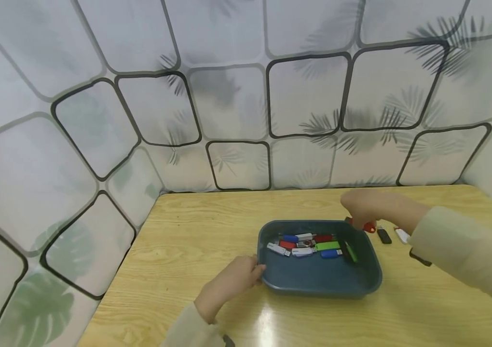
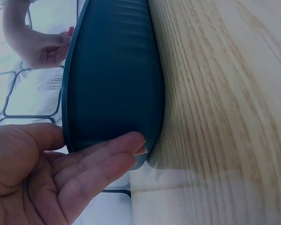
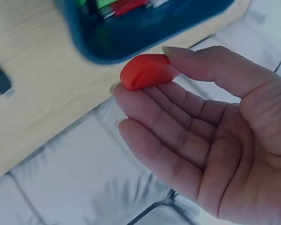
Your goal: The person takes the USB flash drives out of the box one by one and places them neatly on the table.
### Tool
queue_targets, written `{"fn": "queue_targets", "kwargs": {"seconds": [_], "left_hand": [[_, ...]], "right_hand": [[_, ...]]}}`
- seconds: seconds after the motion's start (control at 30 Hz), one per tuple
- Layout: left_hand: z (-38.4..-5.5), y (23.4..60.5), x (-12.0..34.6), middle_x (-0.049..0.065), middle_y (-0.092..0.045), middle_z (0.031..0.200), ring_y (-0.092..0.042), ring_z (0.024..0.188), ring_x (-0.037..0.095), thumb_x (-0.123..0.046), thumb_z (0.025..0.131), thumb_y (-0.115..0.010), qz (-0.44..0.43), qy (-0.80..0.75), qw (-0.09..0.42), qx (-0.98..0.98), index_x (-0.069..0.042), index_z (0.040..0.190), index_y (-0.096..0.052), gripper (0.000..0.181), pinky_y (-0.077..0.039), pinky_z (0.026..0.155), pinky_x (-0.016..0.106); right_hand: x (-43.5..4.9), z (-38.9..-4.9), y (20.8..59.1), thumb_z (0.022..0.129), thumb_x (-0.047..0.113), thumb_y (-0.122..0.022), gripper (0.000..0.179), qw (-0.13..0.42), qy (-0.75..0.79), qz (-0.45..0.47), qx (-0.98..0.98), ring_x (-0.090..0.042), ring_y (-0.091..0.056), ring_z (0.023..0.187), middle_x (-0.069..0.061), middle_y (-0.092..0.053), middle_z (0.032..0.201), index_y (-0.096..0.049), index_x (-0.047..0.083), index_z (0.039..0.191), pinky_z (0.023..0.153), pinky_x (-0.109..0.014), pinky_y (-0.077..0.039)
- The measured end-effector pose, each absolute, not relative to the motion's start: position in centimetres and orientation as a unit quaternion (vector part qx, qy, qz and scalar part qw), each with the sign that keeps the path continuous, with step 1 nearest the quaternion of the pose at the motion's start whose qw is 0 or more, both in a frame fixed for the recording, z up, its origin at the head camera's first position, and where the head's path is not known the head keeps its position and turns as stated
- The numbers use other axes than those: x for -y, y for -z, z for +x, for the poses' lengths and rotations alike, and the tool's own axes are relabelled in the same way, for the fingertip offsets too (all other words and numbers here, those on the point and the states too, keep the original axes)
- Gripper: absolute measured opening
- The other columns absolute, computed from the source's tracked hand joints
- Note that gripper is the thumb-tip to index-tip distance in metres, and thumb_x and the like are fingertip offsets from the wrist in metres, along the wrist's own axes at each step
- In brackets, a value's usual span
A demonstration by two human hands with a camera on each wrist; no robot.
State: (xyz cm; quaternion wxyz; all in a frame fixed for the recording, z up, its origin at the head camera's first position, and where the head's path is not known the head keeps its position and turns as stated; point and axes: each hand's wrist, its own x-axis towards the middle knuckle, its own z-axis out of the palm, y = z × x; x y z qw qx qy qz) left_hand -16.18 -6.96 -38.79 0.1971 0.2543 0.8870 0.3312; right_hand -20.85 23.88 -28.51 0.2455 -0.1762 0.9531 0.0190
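My left hand [image 1: 236, 275] holds the left end of a dark blue plastic bin [image 1: 311, 284]; in the left wrist view its thumb is at the rim and its fingers lie along the outer wall. Above the bin's far right corner, my right hand [image 1: 366, 206] pinches a red USB flash drive [image 3: 147, 71] between thumb and fingertips. Its connector cannot be made out in the right wrist view. Inside the bin, several USB flash drives lie in rows toward the back, among them a lime green one [image 1: 326, 246] and a blue one [image 1: 331, 253].
Right of the bin on the wooden table [image 1: 198, 226] lie a black USB flash drive [image 1: 384, 235], a white one [image 1: 401, 235] and a dark item [image 1: 420, 258] partly under the right sleeve. A patterned wall [image 1: 237, 106] stands behind the table.
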Motion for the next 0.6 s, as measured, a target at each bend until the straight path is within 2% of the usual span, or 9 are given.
{"fn": "queue_targets", "kwargs": {"seconds": [0.13,0.27,0.43,0.6], "left_hand": [[-16.2,38.6,7.0,0.008,-0.063,0.069,-0.056,0.055,0.014,-0.015,0.098,-0.048,0.255,-0.336,0.198,-0.884,0.003,0.086,-0.06,0.025,-0.044,0.047,0.02],[-16.2,38.6,6.9,0.007,-0.063,0.067,-0.051,0.053,0.009,-0.015,0.098,-0.048,0.246,-0.332,0.2,-0.888,0.002,0.086,-0.06,0.024,-0.042,0.047,0.019],[-16.2,38.6,6.8,0.008,-0.063,0.068,-0.053,0.054,0.011,-0.015,0.098,-0.048,0.243,-0.331,0.199,-0.89,0.002,0.087,-0.061,0.024,-0.044,0.048,0.02],[-16.3,38.6,6.9,0.007,-0.062,0.067,-0.054,0.055,0.012,-0.015,0.098,-0.049,0.248,-0.332,0.197,-0.888,0.002,0.087,-0.061,0.024,-0.044,0.048,0.02]], "right_hand": [[-26.3,-21.3,29.0,0.078,0.001,-0.066,0.018,0.251,-0.01,-0.152,-0.956,-0.013,-0.057,0.045,-0.002,-0.061,0.052,-0.061,0.007,0.062,0.043,-0.024,-0.046],[-29.0,-21.6,29.7,0.078,0.001,-0.064,0.017,0.263,0.021,-0.129,-0.956,-0.01,-0.052,0.044,-0.003,-0.061,0.051,-0.06,0.006,0.063,0.04,-0.019,-0.038],[-32.4,-21.9,30.8,0.08,0.0,-0.063,0.013,0.286,0.062,-0.077,-0.953,-0.01,-0.047,0.046,-0.006,-0.061,0.054,-0.057,0.003,0.069,0.042,-0.019,-0.033],[-35.7,-21.9,31.9,0.079,-0.005,-0.06,0.012,0.292,0.108,-0.032,-0.95,-0.011,-0.045,0.045,-0.005,-0.055,0.05,-0.054,-0.001,0.069,0.041,-0.02,-0.03]]}}
